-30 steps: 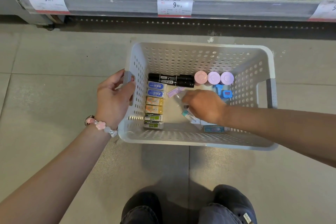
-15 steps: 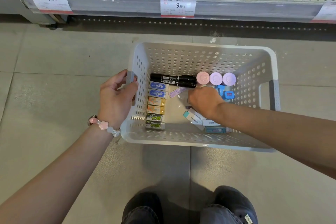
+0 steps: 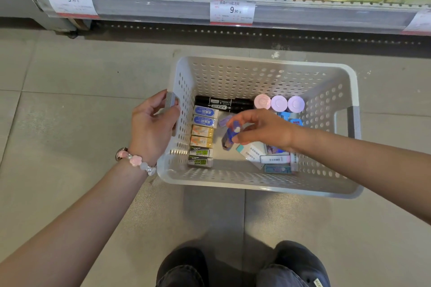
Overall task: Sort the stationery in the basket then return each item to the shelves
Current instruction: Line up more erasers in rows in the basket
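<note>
A white perforated basket (image 3: 261,186) stands on the floor. My left hand (image 3: 151,127) grips its left handle. My right hand (image 3: 263,129) is inside the basket, pinching a small blue and clear packet (image 3: 229,136) lifted above the bottom. Along the left wall lies a column of erasers (image 3: 202,134) in blue, orange and green wrappers. Black markers (image 3: 221,102) lie at the back, beside three round pastel caps (image 3: 278,103). Several flat packets (image 3: 268,157) lie at the front right, partly under my arm.
A shop shelf (image 3: 233,0) runs across the top, with price tags and cardboard display boxes on it. Tiled floor surrounds the basket. My two knees in dark trousers (image 3: 242,268) show at the bottom edge.
My right hand has come up from the basket bottom holding the small blue packet, moving left. My left hand stays on the handle.
</note>
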`<state>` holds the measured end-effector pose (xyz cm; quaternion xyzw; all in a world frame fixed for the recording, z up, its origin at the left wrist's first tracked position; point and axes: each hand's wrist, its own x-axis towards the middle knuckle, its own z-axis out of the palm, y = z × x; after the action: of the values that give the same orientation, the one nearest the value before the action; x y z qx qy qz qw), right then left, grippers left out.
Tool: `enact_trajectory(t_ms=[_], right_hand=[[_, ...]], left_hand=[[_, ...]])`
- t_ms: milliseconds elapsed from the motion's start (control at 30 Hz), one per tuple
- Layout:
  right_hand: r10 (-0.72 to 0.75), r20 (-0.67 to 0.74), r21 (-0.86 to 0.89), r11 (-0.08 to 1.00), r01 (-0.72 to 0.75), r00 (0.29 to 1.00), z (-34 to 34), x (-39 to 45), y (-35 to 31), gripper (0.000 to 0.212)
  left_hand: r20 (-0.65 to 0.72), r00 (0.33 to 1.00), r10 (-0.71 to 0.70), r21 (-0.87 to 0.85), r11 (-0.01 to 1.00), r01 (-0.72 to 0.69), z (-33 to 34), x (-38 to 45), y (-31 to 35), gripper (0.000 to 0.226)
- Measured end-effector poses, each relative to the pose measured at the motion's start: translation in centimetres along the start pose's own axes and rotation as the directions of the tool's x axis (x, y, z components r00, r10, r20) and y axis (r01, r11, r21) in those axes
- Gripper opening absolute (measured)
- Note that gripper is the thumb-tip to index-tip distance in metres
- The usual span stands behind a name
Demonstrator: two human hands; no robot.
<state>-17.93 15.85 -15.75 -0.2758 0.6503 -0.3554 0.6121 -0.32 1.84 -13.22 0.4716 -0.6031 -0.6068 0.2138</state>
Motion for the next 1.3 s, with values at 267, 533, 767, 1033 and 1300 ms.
enact_trajectory(t_ms=[267, 533, 767, 1033, 1300], right_hand=[[0.085, 0.113, 0.309, 0.944, -0.116, 0.990, -0.6, -0.6, 0.0, 0.031], [0.284, -0.150, -0.253, 0.915, -0.314, 0.947, 2.3, 1.5, 3.3, 0.021], [0.273, -0.183, -0.588, 0.739, -0.328, 0.944, 4.8, 2.6, 4.3, 0.030], [0.083, -0.156, -0.815, 0.551, -0.176, 0.984, 5.1, 3.0, 4.4, 0.029], [0.109, 0.048, -0.878, 0.479, -0.010, 0.993, 0.3, 0.8, 2.6, 0.036]], left_hand=[[0.016, 1.000, -0.005, 0.016, 1.000, 0.005, 0.2, 0.0, 0.0, 0.025], [0.004, 1.000, -0.016, 0.030, 0.999, 0.016, 0.0, 0.0, -0.1, 0.019], [-0.008, 1.000, -0.007, 0.017, 1.000, 0.007, 0.0, -0.1, 0.0, 0.024], [-0.027, 1.000, -0.010, 0.024, 1.000, 0.011, 0.0, 0.2, -0.3, 0.023], [-0.022, 1.000, -0.004, 0.026, 1.000, 0.004, 0.0, 0.1, -0.1, 0.023]])
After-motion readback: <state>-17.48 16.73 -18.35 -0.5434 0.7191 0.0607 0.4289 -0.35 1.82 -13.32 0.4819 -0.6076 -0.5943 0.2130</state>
